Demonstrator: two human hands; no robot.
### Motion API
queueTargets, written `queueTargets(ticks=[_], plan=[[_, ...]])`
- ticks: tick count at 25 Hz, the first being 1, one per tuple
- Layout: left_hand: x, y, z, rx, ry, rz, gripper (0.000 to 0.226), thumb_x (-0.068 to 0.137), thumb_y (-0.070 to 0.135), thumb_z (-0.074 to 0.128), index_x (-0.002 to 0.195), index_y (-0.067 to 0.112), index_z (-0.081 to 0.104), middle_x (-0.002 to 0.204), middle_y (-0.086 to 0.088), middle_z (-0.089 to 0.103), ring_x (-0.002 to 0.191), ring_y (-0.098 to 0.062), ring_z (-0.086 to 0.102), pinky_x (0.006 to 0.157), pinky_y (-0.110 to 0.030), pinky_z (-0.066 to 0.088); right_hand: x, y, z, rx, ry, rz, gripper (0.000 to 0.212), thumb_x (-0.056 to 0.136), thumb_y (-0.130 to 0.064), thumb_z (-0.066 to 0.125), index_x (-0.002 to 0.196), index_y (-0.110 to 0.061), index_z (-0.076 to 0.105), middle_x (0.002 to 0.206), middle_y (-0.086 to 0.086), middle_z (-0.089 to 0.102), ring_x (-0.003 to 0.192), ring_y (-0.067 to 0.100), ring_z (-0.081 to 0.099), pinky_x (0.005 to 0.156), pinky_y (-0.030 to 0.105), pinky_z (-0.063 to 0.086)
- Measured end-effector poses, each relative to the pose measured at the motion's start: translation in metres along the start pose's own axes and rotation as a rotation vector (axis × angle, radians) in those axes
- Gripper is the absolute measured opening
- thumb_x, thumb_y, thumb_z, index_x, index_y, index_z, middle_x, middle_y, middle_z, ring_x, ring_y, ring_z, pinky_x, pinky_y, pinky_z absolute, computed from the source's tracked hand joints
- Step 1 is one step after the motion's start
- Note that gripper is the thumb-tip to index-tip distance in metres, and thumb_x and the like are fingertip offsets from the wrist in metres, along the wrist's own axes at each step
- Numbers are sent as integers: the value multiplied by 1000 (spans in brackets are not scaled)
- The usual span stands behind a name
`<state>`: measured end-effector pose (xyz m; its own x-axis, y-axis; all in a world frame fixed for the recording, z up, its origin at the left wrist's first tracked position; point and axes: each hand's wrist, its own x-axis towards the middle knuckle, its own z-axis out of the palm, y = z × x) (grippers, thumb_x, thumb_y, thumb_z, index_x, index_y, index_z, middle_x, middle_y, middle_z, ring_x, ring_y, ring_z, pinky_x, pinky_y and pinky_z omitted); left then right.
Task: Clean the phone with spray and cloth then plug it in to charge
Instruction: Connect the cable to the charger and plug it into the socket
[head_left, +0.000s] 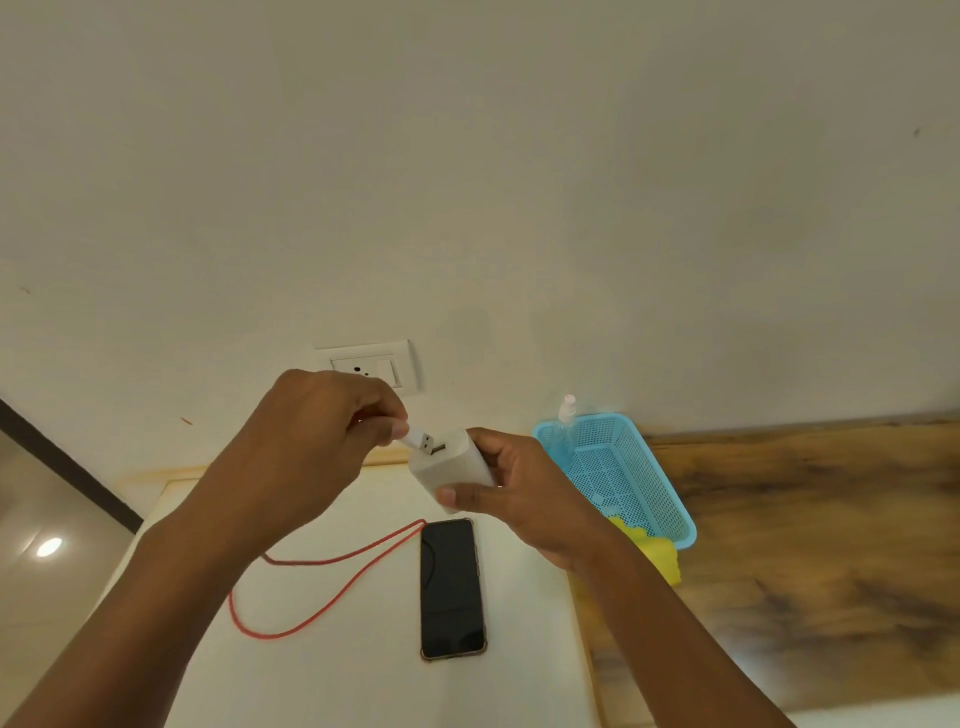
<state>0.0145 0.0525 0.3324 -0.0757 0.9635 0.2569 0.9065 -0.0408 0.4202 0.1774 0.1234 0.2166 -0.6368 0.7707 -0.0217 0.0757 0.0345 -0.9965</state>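
Item one: the left hand, raised above the white table, is pinching the white USB plug between thumb and fingertips, metal end pointing right and down toward the adapter. The plug's tip is sitting just at the mouth of the port; whether it is touching cannot be told.

Item two: the right hand is gripping a white charger adapter, thumb lying along its lower near edge, fingers wrapping behind. The adapter is tilting, its port face turned up and left toward the plug.

Item three: a red cable is trailing across the table in a loose loop, one end reaching the top left corner of the phone, the other passing under the left forearm.

Item four: the phone is lying flat on the table, dark screen up, long side running away from the viewer, below and between the two hands, touched by neither.

Item five: a blue perforated basket is standing to the right, against the wall, where the white surface is meeting a wood-grain counter. A clear spray bottle is standing upright in its far corner. A yellow cloth is hanging over its near end, partly hidden by the right wrist.

Item six: a white wall socket is sitting on the wall just above the left hand.
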Motion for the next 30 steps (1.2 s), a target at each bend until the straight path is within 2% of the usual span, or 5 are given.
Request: queueTargets(ticks=[7,10,13,22,30], plan=[[8,10,5,257,-91,-2,30,96,33,41,103,14,63,91,0,60,80,-12,47,60,-22,28,-3,-8,1,-76,-21,-20,36,78,-21,74,105,-39,59,97,-16,64,94,11,62,76,16,55],[11,14,7,427,-188,-26,32,98,36,37,113,17,56,109,-1,60,84,-10,42,62,-22,27,-3,-8,2,-136,-8,-4,41,79,-21,74,116,-28,58,104,-10,63,98,11,61,78,16,53],[7,13,11,532,-155,-6,20,98,34,40,104,19,52,94,2,51,81,-12,39,67,-20,24,-3,-10,3,-159,2,10,45,80,-21,73,122,-22,57,111,-3,64,100,16,60,82,22,52],[-10,19,25,522,-112,-143,20,94,30,48,90,24,30,73,9,28,75,-10,36,69,-19,27,-1,-15,4,-312,90,-47,43,77,-23,75,116,-28,59,102,-14,61,85,2,58,61,-1,41],[-6,26,25,471,-141,-120,21,95,32,47,92,22,29,88,6,38,79,-10,39,71,-17,28,-1,-17,5,-316,113,-60,43,76,-22,76,115,-28,60,101,-15,61,87,5,59,65,1,41]])
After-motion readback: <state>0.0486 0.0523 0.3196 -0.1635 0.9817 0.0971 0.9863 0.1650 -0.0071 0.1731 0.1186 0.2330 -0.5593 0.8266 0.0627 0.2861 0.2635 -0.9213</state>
